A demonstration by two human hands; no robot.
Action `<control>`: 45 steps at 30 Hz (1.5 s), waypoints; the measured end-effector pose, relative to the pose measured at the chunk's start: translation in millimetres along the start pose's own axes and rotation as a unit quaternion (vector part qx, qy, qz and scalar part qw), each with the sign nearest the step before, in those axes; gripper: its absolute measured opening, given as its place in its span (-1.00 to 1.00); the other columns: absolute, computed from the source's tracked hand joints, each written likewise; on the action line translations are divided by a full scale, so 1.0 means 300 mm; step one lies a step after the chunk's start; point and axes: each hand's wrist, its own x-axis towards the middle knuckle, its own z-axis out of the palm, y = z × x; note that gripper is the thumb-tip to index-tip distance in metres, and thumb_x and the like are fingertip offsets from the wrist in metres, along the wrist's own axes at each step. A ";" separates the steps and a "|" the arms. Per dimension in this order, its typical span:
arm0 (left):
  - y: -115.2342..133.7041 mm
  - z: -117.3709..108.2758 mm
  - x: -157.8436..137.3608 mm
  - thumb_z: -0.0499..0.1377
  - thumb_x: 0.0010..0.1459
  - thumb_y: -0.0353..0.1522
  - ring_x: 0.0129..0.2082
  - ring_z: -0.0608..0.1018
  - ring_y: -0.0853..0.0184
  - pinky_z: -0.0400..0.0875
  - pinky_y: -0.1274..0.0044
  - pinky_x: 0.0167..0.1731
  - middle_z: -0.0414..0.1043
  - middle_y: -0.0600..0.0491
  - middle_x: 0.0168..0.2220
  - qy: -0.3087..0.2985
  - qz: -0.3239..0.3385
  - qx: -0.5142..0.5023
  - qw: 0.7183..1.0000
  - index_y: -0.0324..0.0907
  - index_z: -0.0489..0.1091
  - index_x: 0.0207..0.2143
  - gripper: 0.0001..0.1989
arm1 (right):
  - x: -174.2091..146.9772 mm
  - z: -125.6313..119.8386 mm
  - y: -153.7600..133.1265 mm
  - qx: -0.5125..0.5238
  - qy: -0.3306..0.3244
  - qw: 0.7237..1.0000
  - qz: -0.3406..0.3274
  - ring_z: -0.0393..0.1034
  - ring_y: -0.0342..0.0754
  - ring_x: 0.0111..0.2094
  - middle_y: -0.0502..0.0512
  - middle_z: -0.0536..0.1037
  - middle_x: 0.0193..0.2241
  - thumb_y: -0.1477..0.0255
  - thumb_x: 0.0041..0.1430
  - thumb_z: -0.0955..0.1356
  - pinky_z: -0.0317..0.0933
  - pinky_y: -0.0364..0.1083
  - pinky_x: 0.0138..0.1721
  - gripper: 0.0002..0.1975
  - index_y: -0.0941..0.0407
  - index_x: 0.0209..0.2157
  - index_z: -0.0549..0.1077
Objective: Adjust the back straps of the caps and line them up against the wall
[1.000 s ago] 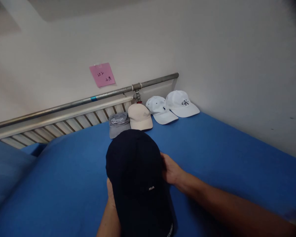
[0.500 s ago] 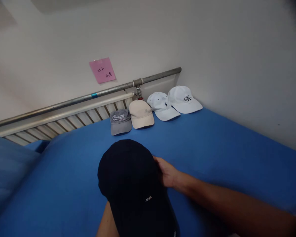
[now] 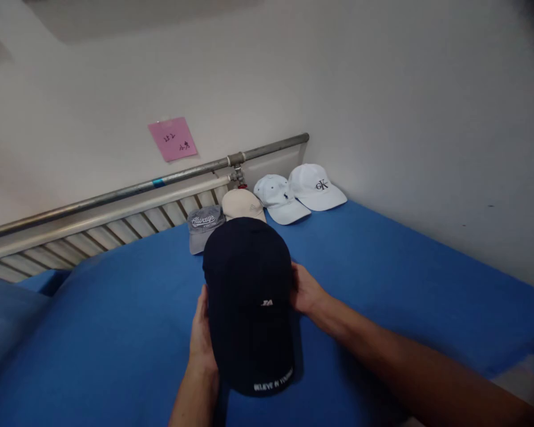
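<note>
A dark navy baseball cap (image 3: pixel 249 308) is held between both hands above the blue-covered surface, its brim toward me. Small lettering marks its front, and white words run along the brim's edge. My left hand (image 3: pixel 202 332) grips the cap's left side, fingers partly hidden beneath it. On the opposite side my right hand (image 3: pixel 307 289) holds it, its fingertips behind the cap. Beyond stand a grey cap (image 3: pixel 202 228) and a beige cap (image 3: pixel 240 204), both partly covered by the navy one. A white cap with a small dark logo (image 3: pixel 280 198) and a white cap with black letters (image 3: pixel 315 187) sit farther right.
A blue sheet (image 3: pixel 129 332) covers the surface. Along its back edge run a radiator (image 3: pixel 115 228) and a metal pipe (image 3: pixel 196 170) with a valve. A pink paper note (image 3: pixel 173 139) is stuck on the wall (image 3: pixel 396 107), which borders the right side too.
The navy cap has moved away from me toward the row of caps, now overlapping the grey and beige ones. My left hand has come into view at its side. The camera view has shifted slightly.
</note>
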 end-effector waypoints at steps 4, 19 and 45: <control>0.003 0.002 0.010 0.08 0.16 -0.09 -0.18 0.58 0.18 0.37 0.37 -0.04 0.58 -0.03 -0.38 -0.034 0.007 -0.074 0.997 -0.19 0.56 -0.31 -0.60 | -0.002 0.006 -0.067 0.013 0.017 0.999 -0.044 0.40 -0.15 -0.60 -0.02 0.53 -0.65 0.42 0.18 0.26 0.34 -0.15 -0.39 -0.71 0.14 -0.57 0.46; 0.021 0.028 -0.019 0.26 -0.01 -0.48 -0.26 0.59 0.29 0.45 0.52 -0.22 0.58 0.00 -0.26 -0.071 0.103 0.111 0.986 -0.15 0.49 -0.12 -0.67 | -0.003 0.011 -0.091 0.052 -0.010 0.990 -0.132 0.41 -0.17 -0.58 -0.05 0.53 -0.62 0.44 0.22 0.25 0.28 -0.18 -0.45 -0.75 0.10 -0.52 0.44; 0.537 -0.480 0.241 0.01 0.18 -0.59 -0.46 0.58 0.45 0.52 0.62 -0.42 0.56 0.09 -0.48 0.240 0.335 -0.071 0.908 -0.22 0.44 -0.46 -0.72 | 0.134 0.139 0.310 -0.427 -0.181 0.885 -0.040 0.34 -0.20 -0.53 0.05 0.47 -0.49 0.37 0.09 0.26 0.18 -0.20 -0.54 -0.84 0.18 -0.42 0.35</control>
